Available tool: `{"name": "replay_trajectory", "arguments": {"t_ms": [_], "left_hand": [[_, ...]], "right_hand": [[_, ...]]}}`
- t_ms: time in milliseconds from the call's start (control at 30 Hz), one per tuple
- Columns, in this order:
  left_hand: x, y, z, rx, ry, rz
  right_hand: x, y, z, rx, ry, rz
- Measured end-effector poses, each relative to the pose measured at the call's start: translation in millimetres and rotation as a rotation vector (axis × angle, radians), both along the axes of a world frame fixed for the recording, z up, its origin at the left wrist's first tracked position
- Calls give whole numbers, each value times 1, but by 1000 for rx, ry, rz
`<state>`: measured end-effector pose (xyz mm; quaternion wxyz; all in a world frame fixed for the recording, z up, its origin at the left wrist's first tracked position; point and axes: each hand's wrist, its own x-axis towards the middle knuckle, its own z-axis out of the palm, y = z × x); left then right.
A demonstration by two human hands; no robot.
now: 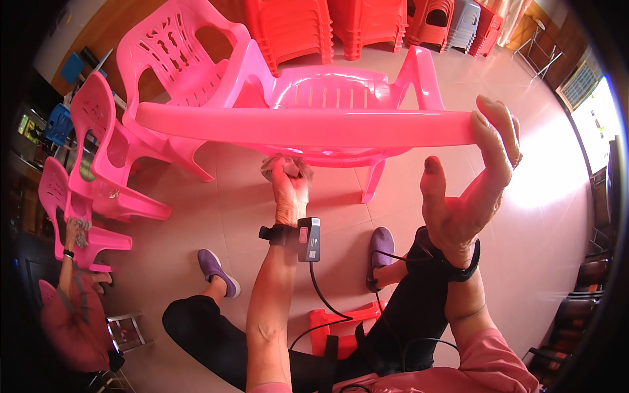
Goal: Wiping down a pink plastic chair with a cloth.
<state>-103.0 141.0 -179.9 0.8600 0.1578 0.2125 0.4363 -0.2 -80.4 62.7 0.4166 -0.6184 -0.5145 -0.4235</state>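
A pink plastic armchair (308, 126) is tipped in front of me, its long top edge toward me and its slotted part beyond. My left hand (288, 187) is closed on a crumpled, pale cloth (298, 169) just below that edge; whether the cloth touches the chair is hard to tell. My right hand (468, 187) hooks its fingers against the right end of the edge, the thumb standing apart below it. Both wrists wear black straps, and a small black box (309, 240) with a cable sits at the left one.
More pink chairs (177, 62) stand to the left, where a co-worker's hand (77, 232) holds a cloth on one. Stacked red stools (288, 29) line the back. Between my legs is a red stool (344, 321); cables hang near my knees. A folding rack (538, 49) stands far right.
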Motion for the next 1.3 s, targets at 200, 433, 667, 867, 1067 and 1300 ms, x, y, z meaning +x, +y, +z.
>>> {"name": "replay_trajectory", "arguments": {"t_ms": [200, 433, 667, 867, 1067, 1300], "left_hand": [[3, -30, 63, 57, -3, 97], [-26, -39, 83, -4, -20, 12], [-50, -34, 94, 260, -31, -79], [-75, -40, 128, 335, 27, -52], [-107, 0, 103, 288, 87, 96], [-105, 27, 78, 171, 133, 108]], "right_hand": [[1, -5, 0, -5, 10, -30], [-4, -5, 2, 10, 35, -26], [-7, -6, 2, 21, 40, -45], [-6, 1, 0, 52, 3, -127], [11, -6, 4, -42, -66, -65], [31, -15, 7, -39, -54, -55]]}}
